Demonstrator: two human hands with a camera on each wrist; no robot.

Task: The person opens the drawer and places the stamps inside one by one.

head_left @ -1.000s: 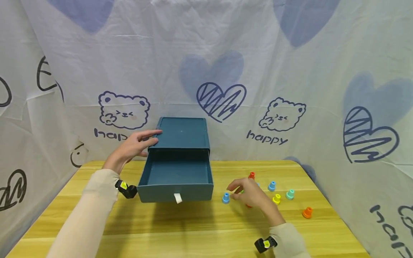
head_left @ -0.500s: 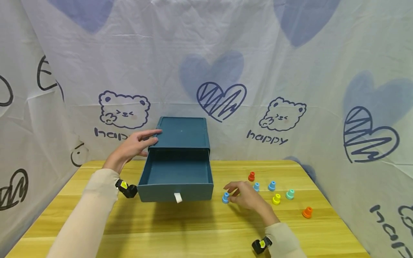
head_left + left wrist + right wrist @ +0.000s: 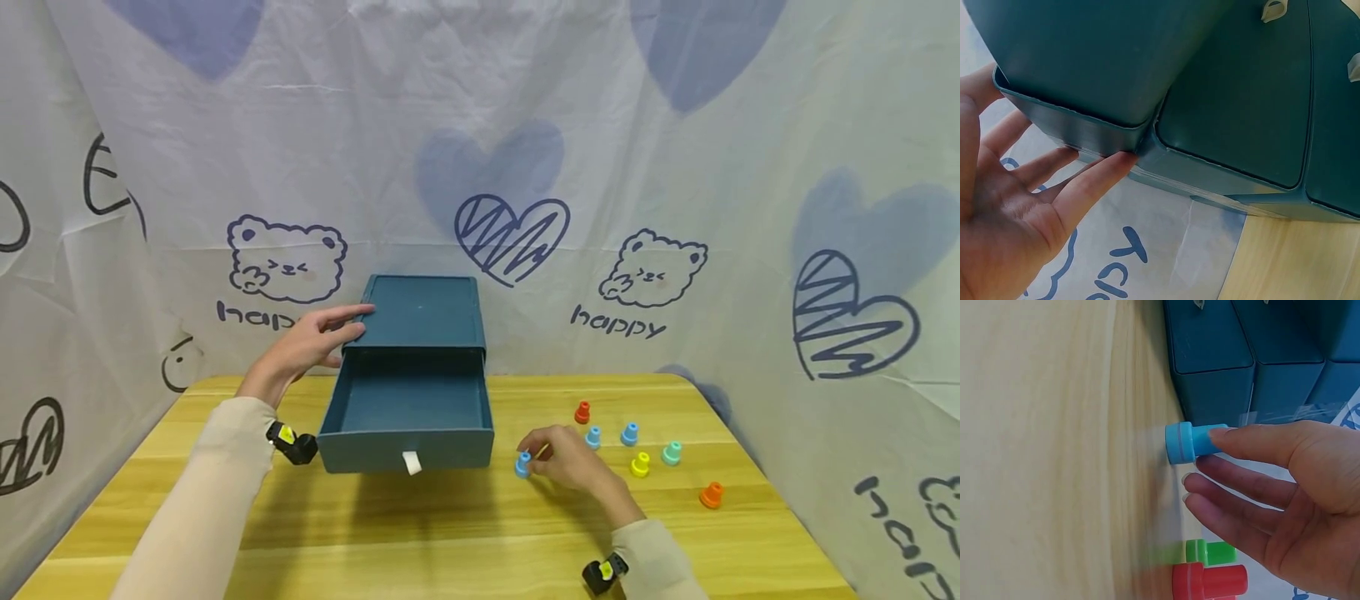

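Our right hand is sitting farther left than a second ago, and we're now pinching the leftmost blue peg between thumb and index, the other fingers hanging loosely alongside. That peg is standing upright on the table, long axis vertical, just beside the front right corner of the pulled-out drawer. We're approaching it from its right, so the right hand is clearly being the nearer one. Meanwhile our left hand is resting across on the box's left side, fingers extended and touching, not gripping. The drawer is lying between our hands.
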